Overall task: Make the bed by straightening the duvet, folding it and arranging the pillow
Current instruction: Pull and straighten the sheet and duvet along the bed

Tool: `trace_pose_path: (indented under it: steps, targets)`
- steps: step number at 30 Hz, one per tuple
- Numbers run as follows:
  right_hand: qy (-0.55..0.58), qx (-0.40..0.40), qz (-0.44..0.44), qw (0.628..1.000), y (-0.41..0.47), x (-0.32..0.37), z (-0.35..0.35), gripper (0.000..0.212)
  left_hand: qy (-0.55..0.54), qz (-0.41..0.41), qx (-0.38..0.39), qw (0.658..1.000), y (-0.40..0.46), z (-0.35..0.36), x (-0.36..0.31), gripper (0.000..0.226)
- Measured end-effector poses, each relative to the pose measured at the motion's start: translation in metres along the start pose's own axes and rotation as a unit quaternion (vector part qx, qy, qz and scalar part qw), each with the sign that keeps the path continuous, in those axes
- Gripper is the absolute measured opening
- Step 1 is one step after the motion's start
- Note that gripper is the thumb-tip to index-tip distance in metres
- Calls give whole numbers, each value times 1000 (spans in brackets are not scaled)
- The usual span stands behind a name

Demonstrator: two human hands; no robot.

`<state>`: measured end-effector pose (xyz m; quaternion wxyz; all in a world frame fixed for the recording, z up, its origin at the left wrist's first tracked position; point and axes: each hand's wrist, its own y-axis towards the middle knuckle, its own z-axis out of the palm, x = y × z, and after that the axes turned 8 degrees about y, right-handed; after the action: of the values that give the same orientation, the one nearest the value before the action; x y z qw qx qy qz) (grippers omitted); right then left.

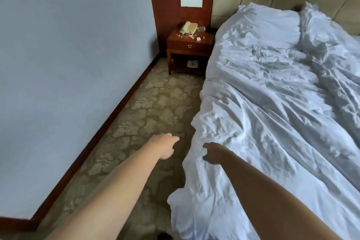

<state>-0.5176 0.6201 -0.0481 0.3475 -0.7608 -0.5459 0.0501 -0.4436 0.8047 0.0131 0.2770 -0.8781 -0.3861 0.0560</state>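
A crumpled white duvet [272, 113] covers the bed on the right and hangs over its left side. A white pillow [268, 19] lies at the head, against the padded headboard. My right hand [213, 153] is stretched out at the duvet's left edge, fingers loosely curled, holding nothing that I can see. My left hand [164, 145] reaches forward over the carpet, a little left of the duvet's edge, fingers relaxed and empty.
A wooden nightstand [189, 45] with a cream telephone [188, 27] and small bits on top stands between the bed and the grey wall [68, 64]. A narrow strip of patterned carpet [152, 107] runs between the wall and the bed.
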Motion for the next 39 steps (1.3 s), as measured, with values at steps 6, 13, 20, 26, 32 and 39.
trace_pose_path:
  steps: [6, 13, 20, 26, 32, 39]
  targets:
    - [34, -18, 37, 999, 55, 34, -47, 55, -8, 32, 18, 999, 65, -35, 79, 51]
    - [56, -55, 130, 988, 144, 43, -120, 59, 25, 104, -11, 994, 177, -102, 136, 48]
    - [102, -115, 214, 965, 240, 56, -210, 58, 69, 185, -34, 980, 305, -189, 185, 50]
    - [131, -130, 229, 956, 298, 34, -286, 59, 89, 230, -49, 968, 422, -273, 194, 46]
    - [136, -129, 291, 938, 368, -43, -355, 55, 124, 293, -41, 947, 552, -348, 143, 51]
    - [162, -167, 306, 923, 451, -118, -462, 52, 195, 331, -19, 923, 676, -444, 91, 49]
